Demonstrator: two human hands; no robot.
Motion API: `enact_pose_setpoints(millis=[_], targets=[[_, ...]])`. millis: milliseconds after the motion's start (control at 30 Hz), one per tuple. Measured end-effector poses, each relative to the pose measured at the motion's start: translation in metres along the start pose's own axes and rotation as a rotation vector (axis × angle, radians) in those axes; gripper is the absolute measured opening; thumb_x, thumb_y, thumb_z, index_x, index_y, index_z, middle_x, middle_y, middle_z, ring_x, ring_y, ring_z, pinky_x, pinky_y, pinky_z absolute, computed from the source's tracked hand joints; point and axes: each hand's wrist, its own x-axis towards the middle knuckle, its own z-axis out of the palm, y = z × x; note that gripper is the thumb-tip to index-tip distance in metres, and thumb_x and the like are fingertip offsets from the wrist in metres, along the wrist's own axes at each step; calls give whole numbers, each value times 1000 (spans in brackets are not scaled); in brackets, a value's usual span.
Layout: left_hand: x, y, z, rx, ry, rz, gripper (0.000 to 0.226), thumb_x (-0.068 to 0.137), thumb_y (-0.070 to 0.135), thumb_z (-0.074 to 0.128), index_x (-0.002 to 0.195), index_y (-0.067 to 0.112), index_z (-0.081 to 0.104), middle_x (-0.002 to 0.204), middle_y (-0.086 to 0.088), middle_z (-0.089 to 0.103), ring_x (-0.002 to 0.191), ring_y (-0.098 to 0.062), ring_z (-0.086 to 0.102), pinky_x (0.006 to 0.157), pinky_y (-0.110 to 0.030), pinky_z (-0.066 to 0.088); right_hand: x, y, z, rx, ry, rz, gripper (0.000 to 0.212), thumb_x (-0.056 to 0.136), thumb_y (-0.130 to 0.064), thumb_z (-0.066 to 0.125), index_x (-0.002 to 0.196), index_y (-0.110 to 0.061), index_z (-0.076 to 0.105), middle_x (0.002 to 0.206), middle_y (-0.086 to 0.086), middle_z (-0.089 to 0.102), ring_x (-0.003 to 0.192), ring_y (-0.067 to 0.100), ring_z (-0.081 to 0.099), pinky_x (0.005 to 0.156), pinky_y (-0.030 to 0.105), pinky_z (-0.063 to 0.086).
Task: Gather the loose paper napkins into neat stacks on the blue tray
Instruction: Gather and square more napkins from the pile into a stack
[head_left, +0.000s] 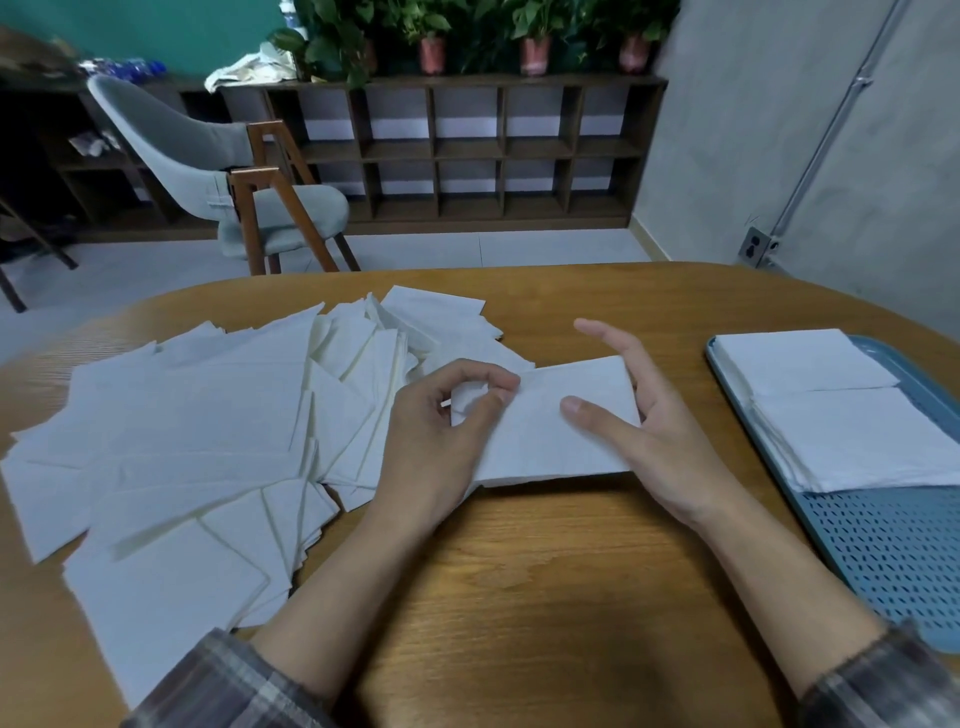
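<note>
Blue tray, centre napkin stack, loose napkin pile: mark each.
blue tray (883, 545), head view, bare perforated floor.
centre napkin stack (545, 451), head view, top sheet.
loose napkin pile (182, 426), head view, middle sheets.

Likely an office lounge: cubby shelving (467, 150), potted plants (535, 36), chair (223, 171).

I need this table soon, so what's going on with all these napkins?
A person is squaring up a small stack of napkins on the wooden table. The left hand pinches its left corner, while the right hand rests against its right edge, thumb on top. A big loose pile lies to the left, not yet sorted. Two neat stacks already sit on the blue tray at the right.
</note>
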Motion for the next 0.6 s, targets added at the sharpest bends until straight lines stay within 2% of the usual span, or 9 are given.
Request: enact_pose_setpoints(millis=[133, 233, 300, 333, 400, 467, 533, 600], targets=[[-1, -1, 3, -5, 10, -6, 12, 98, 15, 74, 95, 24, 81, 100, 18, 78, 97, 0, 68, 73, -11, 45, 0, 0, 1, -30, 12, -22, 64, 96, -21, 74, 144, -52, 47, 131, -11, 64, 112, 9, 67, 86, 26, 58], [0, -1, 1, -17, 32, -37, 12, 98, 15, 74, 97, 25, 82, 97, 18, 78, 86, 0, 69, 69, -14, 49, 2, 0, -1, -83, 51, -36, 63, 97, -19, 74, 143, -54, 48, 143, -16, 58, 127, 11, 61, 104, 42, 56], [3, -3, -4, 32, 93, -35, 14, 98, 16, 74, 98, 27, 82, 95, 17, 78, 84, -3, 71, 73, -18, 54, 2, 0, -4, -45, 61, -55, 65, 96, -16, 74, 143, -52, 49, 148, -13, 56, 134, 17, 58, 111, 51, 50], [5, -4, -7, 60, 117, -27, 14, 98, 17, 73, 101, 28, 81, 96, 17, 78, 89, -3, 71, 78, -19, 55, 1, -2, -5, 13, 57, -61, 66, 95, -14, 74, 144, -50, 50, 147, -10, 57, 132, 20, 60, 109, 51, 52], [5, -3, -9, 56, 100, -27, 13, 102, 27, 68, 111, 31, 77, 107, 20, 76, 103, 1, 69, 85, -15, 54, 2, -4, -7, 158, 41, -58, 68, 92, -10, 73, 145, -46, 50, 137, -9, 64, 118, 20, 69, 94, 42, 60], [5, 2, -8, -99, -40, -126, 29, 103, 54, 55, 122, 40, 72, 117, 24, 72, 114, 3, 65, 95, -21, 53, 2, -5, -7, 205, 33, -44, 68, 92, -7, 72, 144, -44, 50, 134, -12, 66, 112, 20, 72, 86, 33, 60], [5, 4, -8, -150, -188, -199, 43, 93, 70, 48, 127, 50, 67, 117, 35, 66, 113, 6, 63, 96, -22, 52, 3, -1, -7, 118, 38, -33, 66, 94, -7, 72, 142, -47, 50, 139, -3, 62, 114, 22, 71, 86, 32, 59], [4, 2, -8, 10, -201, -106, 34, 93, 57, 66, 127, 50, 65, 114, 41, 60, 108, 11, 58, 89, -16, 49, 3, 0, -8, 77, 13, 5, 63, 96, -10, 72, 140, -49, 50, 131, 2, 67, 112, 23, 72, 85, 30, 59]])
